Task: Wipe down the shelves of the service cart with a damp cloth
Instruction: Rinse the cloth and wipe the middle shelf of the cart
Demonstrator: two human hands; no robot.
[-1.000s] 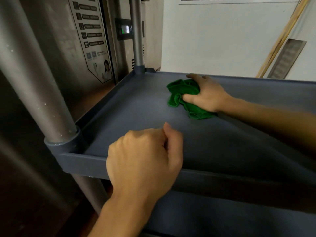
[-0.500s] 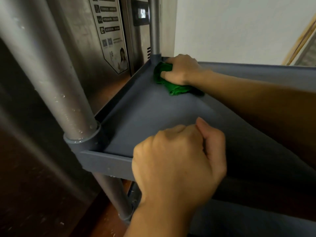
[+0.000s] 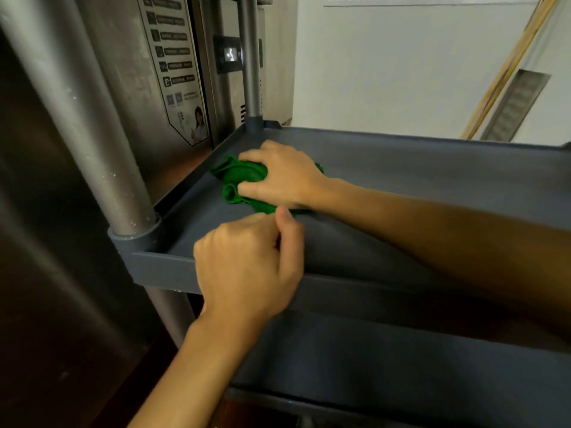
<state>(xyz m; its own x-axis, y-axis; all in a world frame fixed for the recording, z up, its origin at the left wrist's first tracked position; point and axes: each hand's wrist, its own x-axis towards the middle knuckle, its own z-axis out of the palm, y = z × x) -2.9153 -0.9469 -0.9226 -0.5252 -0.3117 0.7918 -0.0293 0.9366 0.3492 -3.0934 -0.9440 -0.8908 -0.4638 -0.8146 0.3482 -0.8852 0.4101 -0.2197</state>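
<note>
From the head view, the right hand (image 3: 282, 176) presses down on a bunched green cloth (image 3: 239, 180), fingers clasped over it, on the grey cart shelf (image 3: 417, 168) near its far left corner. The left hand (image 3: 247, 264) curls closed around the shelf's front rim

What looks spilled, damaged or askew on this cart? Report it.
Nothing stands out. The right hand presses the bunched green cloth onto the grey shelf near its far-left corner; the left hand grips the front rim. Only small droplets fleck the near post.
</note>
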